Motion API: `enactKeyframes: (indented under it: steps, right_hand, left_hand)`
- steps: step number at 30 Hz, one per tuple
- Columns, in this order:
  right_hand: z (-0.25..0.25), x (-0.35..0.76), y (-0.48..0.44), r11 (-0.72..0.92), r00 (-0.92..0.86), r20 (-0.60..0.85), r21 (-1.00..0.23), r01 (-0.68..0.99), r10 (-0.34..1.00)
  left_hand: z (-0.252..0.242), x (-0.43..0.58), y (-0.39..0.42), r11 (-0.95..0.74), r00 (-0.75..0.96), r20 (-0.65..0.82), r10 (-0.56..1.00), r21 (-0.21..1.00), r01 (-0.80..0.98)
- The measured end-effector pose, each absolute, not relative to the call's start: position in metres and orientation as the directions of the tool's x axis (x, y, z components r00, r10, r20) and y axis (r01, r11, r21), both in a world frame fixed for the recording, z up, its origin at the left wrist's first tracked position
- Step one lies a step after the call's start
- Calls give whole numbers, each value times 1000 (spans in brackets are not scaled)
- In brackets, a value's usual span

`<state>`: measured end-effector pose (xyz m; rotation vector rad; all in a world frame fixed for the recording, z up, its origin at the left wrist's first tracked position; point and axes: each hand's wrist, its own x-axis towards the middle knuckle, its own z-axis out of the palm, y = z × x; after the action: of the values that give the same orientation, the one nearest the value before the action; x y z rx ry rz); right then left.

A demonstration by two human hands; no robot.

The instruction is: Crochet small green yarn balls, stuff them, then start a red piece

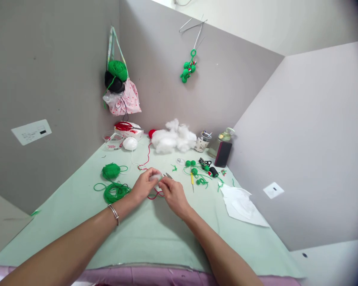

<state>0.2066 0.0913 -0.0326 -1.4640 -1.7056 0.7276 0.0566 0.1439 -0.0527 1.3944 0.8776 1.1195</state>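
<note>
My left hand (146, 184) is closed in a pinch, with a tuft of white stuffing (157, 176) at its fingertips. A thin bit of green shows along the tuft's edge. Close beside it, my right hand (173, 194) has its thumb and fingers pressed together against the same spot; what they grip is too small to make out. Metal blade tips (168, 175) show just behind the right fingers, their handles hidden. Red yarn (155, 196) loops on the table below both hands. Left of my left wrist lies a loose coil of green yarn (116, 193).
A heap of white stuffing (174, 137), a white yarn ball (130, 143) and a pen cup (203, 142) stand at the back. To the right are small green crocheted balls (194, 171), a yellow-handled hook (192, 178), a phone (223, 154) and white paper (243, 206). Partition walls enclose the table.
</note>
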Motion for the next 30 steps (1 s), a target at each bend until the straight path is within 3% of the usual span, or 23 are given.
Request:
enactKeyframes:
  steps: [6,12,22,30]
  right_hand:
    - [-36,203,97,94,-21,94,-906,413,995]
    - [-36,203,102,23,15,30,-938,345,999]
    - [-44,213,107,83,70,133,-869,488,989]
    - [-30,210,93,197,-97,175,-762,616,980]
  left_hand:
    - [-55,62,140,-226,188,238,953,970,-86]
    - [-56,60,134,-246,254,265,930,964,-104]
    - [-46,55,136,-96,355,147,923,983,-156]
    - [-54,54,145,-17,303,69,950,985,-171]
